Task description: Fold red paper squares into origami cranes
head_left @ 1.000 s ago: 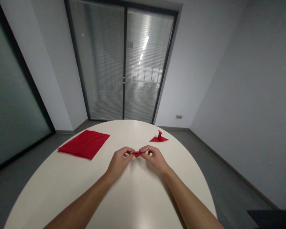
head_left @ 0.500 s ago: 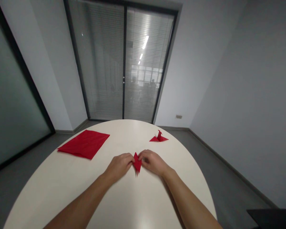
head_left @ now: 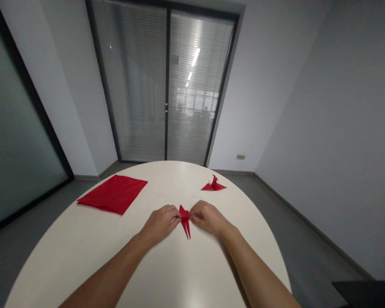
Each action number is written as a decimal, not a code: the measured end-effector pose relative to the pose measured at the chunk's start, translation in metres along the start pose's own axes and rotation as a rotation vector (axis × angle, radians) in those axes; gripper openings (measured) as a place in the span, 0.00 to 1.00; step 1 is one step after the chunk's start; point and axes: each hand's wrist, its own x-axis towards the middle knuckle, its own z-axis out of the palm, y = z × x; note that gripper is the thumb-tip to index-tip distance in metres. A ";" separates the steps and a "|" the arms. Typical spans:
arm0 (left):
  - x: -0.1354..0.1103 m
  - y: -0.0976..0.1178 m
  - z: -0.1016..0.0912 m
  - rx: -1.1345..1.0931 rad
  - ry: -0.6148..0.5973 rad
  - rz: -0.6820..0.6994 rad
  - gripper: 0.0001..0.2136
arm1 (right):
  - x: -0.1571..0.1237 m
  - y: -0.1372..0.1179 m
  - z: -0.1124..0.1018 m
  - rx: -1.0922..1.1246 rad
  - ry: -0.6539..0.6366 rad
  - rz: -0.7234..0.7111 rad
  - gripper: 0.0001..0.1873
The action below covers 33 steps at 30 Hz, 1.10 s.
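Note:
Between my two hands is a small piece of folded red origami paper [head_left: 185, 216], held just above or on the table. One point sticks up at its far end, and two narrow legs point towards me. My left hand [head_left: 160, 220] pinches its left edge between thumb and fingers. On the opposite edge, my right hand [head_left: 208, 217] grips it the same way. Beyond my right hand stands a finished-looking red paper crane [head_left: 214, 185] with its wings spread. The fingertips partly hide the edges of the folded paper.
A stack of red paper sheets [head_left: 114, 194] lies at the left of the round white table [head_left: 147, 273]. A dark object [head_left: 365, 293] shows at the lower right, off the table. Glass doors with blinds [head_left: 167, 85] stand behind the table.
The folded paper has changed from a closed diamond shape to one pulled wider between my hands, its two legs now showing clearly apart. My right hand has shifted slightly right.

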 end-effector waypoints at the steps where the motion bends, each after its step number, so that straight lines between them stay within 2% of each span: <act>1: 0.000 0.000 0.001 -0.005 0.012 -0.013 0.07 | 0.000 0.000 0.000 0.009 0.003 0.010 0.09; 8: 0.003 -0.003 0.010 -0.010 0.101 -0.100 0.09 | 0.002 0.001 0.007 0.044 0.052 0.113 0.10; 13: 0.005 -0.006 0.020 -0.019 0.170 -0.115 0.11 | 0.006 -0.003 0.015 0.042 0.091 0.124 0.11; 20: 0.005 -0.007 0.023 -0.077 0.199 -0.186 0.03 | 0.009 -0.005 0.018 0.047 0.131 0.140 0.10; 23: 0.004 -0.007 0.023 -0.069 0.201 -0.206 0.06 | 0.009 -0.003 0.021 0.049 0.135 0.143 0.09; 26: 0.004 -0.006 0.022 -0.050 0.186 -0.203 0.08 | 0.007 -0.001 0.024 0.080 0.140 0.185 0.03; 27: 0.004 -0.006 0.022 -0.045 0.180 -0.201 0.08 | 0.006 0.000 0.024 0.105 0.147 0.188 0.06; 30: 0.005 -0.005 0.021 -0.031 0.169 -0.205 0.08 | 0.005 -0.002 0.025 0.163 0.171 0.100 0.17; 33: 0.006 -0.005 0.022 -0.010 0.160 -0.204 0.07 | 0.007 -0.005 0.024 0.138 0.139 -0.004 0.14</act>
